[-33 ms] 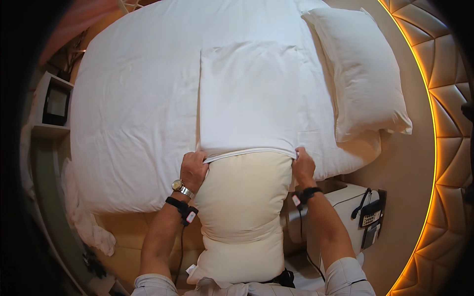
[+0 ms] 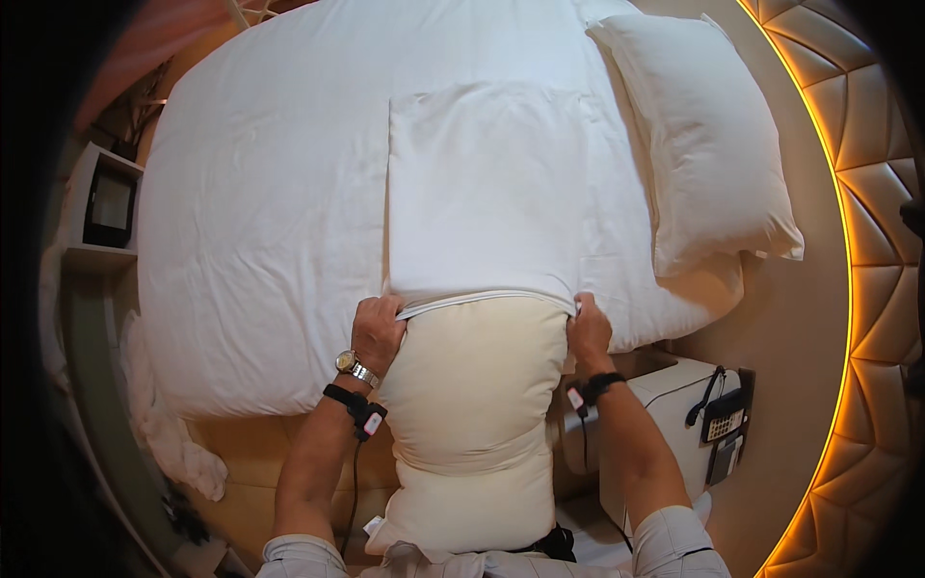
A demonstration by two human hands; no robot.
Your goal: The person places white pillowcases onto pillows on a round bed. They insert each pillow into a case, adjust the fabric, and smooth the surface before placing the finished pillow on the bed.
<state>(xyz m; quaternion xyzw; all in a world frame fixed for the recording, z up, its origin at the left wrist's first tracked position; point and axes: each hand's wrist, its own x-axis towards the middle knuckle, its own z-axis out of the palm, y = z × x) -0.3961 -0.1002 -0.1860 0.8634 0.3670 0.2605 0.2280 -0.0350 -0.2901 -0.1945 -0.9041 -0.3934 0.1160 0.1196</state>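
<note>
A white pillowcase lies flat on the bed, its open edge facing me. The far end of a cream pillow is tucked just inside that opening. The rest of the pillow stretches back toward my body, creased across its middle, with a small tag at its near left corner. My left hand pinches the left corner of the pillowcase opening. At the opposite corner of the opening, my right hand grips the hem. The end of the pillow inside the case is hidden.
The bed has a white cover. Another white pillow rests at its right end. A nightstand with a telephone stands at the near right, before a padded wall. White shelving is at the far left.
My right hand has shifted very slightly to the left with the pillowcase hem. My left hand and the pillow look unchanged.
</note>
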